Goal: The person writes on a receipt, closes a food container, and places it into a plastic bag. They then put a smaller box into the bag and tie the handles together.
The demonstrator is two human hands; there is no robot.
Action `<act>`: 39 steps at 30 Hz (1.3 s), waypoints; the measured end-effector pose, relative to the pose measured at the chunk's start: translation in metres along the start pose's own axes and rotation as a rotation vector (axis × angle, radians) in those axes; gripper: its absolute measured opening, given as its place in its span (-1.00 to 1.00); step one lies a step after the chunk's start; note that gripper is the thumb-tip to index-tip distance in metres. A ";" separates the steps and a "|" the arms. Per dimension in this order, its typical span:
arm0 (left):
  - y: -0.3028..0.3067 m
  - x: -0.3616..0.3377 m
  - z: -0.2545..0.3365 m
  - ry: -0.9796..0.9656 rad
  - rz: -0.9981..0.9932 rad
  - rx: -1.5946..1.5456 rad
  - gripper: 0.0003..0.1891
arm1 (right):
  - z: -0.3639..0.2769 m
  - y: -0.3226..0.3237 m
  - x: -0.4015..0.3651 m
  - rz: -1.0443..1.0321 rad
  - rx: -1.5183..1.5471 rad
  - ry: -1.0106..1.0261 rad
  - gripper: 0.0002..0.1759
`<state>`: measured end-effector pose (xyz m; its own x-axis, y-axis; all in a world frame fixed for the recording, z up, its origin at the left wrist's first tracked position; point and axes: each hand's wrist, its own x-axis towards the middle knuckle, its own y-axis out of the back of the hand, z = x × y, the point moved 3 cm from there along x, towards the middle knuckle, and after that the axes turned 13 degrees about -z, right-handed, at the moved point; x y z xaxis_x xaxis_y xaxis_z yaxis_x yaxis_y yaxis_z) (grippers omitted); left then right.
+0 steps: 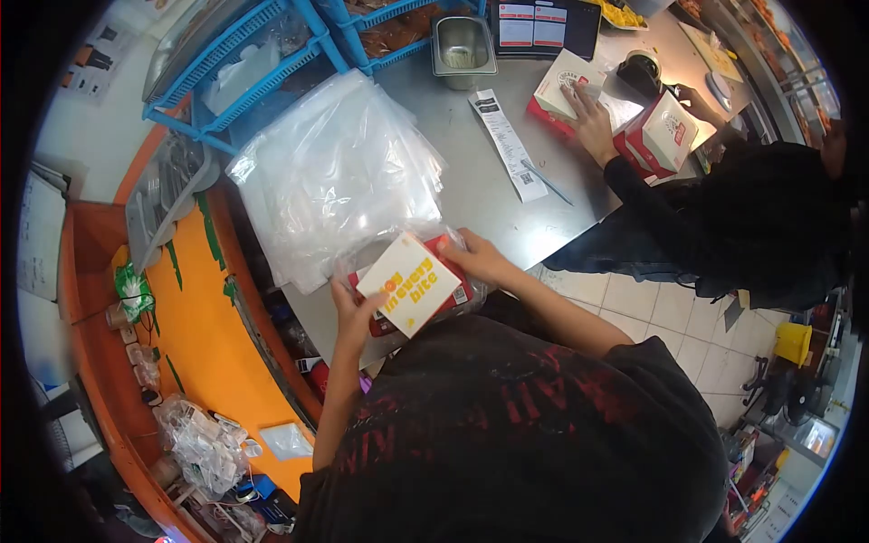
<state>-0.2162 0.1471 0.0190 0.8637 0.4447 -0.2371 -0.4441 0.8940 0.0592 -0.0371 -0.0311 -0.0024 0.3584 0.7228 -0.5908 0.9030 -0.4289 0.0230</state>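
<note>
A white box with yellow lettering (pixel 412 282) is tilted in front of my chest, partly over a red box in clear plastic (pixel 460 297). My left hand (pixel 353 308) is closed on the white box's left corner. On the other side, my right hand (pixel 475 258) grips the red box through the plastic, near its upper right corner. A stack of clear plastic bags (pixel 339 181) lies on the metal counter (pixel 407 90) just beyond my hands. The undersides of both boxes are hidden.
At the right, a co-worker in black (pixel 724 217) touches red and white boxes (pixel 665 136). A paper receipt (pixel 509 145), a pen (pixel 548 184) and a metal container (pixel 464 47) are on the counter. Blue racks (pixel 244 72) stand at the back left, beside an orange surface (pixel 204 326).
</note>
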 end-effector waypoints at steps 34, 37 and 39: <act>0.044 -0.065 0.191 0.053 0.210 -0.081 -0.87 | -0.320 0.005 0.090 -0.253 -0.762 0.906 -0.62; 0.051 -0.078 0.188 0.148 0.232 0.030 -0.86 | -0.347 -0.024 0.205 -0.064 -0.939 1.081 -0.44; 0.059 -0.071 0.208 0.024 0.356 0.233 -0.84 | -0.362 -0.030 0.244 0.337 -1.164 0.918 -0.31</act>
<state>-0.2544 0.1800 0.2406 0.6596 0.7286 -0.1846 -0.6454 0.6749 0.3578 0.1087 0.3544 0.1443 0.2017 0.9462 0.2529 0.2729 -0.3023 0.9133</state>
